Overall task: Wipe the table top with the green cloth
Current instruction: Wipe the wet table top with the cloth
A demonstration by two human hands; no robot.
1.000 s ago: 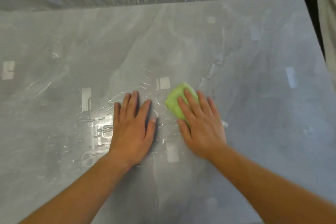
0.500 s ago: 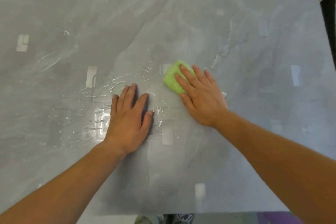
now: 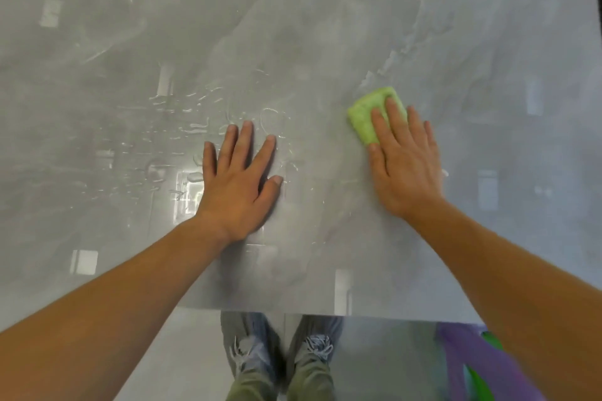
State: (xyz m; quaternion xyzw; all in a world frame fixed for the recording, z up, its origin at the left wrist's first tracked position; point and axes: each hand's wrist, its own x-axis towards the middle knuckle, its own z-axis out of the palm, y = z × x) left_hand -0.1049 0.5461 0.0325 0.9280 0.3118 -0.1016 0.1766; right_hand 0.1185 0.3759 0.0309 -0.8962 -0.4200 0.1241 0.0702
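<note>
On the table [image 3: 325, 26], right of centre, we press the green cloth [image 3: 364, 119] flat under our right hand [image 3: 404, 169]. The table top is a smooth, glossy slab with a grey marbled pattern and a straight near edge. Pale rectangular reflections [image 3: 84, 261] show on its surface.

The green cloth is folded into a compact, roughly rectangular pad with rounded corners. Its surface looks soft and finely napped, and it is an even lime green. Its far and left portions are exposed; the rest lies under our fingers [image 3: 394, 114].

The right hand lies palm down with the fingers straight and close together. They cover the cloth and do not curl round it.

Our left hand [image 3: 237, 185] lies flat on the table, well apart from the cloth. It is palm down with the fingers straight and slightly spread, and it holds nothing.

Thin water streaks [image 3: 195, 127] and droplets lie on the surface around and to the left of the left fingertips.

Below the near edge we see a pale floor [image 3: 384, 355], our two grey laced shoes [image 3: 314, 348] and a blurred purple and green object [image 3: 472, 358] at lower right.
</note>
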